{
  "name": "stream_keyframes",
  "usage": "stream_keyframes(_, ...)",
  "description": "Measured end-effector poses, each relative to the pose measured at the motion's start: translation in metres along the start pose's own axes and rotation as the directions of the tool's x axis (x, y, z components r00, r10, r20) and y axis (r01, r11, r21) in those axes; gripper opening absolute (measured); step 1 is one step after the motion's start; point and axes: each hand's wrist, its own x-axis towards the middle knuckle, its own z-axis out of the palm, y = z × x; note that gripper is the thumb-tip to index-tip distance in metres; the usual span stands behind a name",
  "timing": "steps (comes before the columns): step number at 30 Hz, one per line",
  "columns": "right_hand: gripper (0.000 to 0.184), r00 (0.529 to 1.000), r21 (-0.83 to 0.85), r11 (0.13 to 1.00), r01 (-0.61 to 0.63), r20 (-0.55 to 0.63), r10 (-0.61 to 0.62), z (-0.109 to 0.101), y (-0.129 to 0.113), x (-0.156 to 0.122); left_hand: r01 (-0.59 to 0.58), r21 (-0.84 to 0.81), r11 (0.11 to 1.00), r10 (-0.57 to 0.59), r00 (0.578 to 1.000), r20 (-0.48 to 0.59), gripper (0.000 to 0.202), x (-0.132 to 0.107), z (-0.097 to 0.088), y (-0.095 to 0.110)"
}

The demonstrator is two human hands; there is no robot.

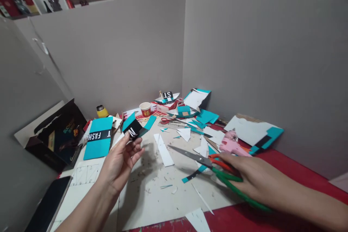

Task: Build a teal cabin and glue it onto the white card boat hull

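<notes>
My left hand is raised over the table, pinching a small folded card piece that is teal and black with white lettering. My right hand lies low at the right, its fingers on the green and orange handles of a pair of scissors. The scissors' grey blades are closed and point left across the white work board. A pink glue gun lies just beyond my right hand.
Teal and white card scraps litter the board. A teal sheet printed "FASH" lies at the left beside an open black box. A red paper cup, a yellow bottle and a card boat stand at the back. A dark phone lies front left.
</notes>
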Motion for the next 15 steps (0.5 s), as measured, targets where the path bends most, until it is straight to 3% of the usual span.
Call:
stream_keyframes(3, 0.03, 0.996, 0.175, 0.984, 0.023, 0.076, -0.036, -0.007, -0.018, -0.003, 0.011, -0.021, 1.0, -0.011, 1.0, -0.003, 0.011, 0.0, 0.001, -0.002)
stream_keyframes(6, 0.031, 0.985, 0.242, 0.97, -0.018, 0.173, -0.025, -0.006, -0.036, -0.008, 0.0, -0.041, 0.999, -0.001, 1.0, -0.024, 0.01, -0.002, 0.001, -0.003)
stream_keyframes(11, 0.067, 0.965, 0.248, 0.968, -0.033, 0.26, -0.034, 0.01, -0.039, -0.015, -0.036, -0.034, 0.999, 0.036, 0.999, -0.001, 0.01, -0.007, 0.003, -0.003)
stream_keyframes(15, 0.046, 0.97, 0.349, 0.936, 0.033, 0.215, -0.114, 0.003, -0.054, -0.007, -0.06, -0.021, 0.998, 0.06, 0.998, -0.011, 0.009, -0.01, 0.003, -0.005)
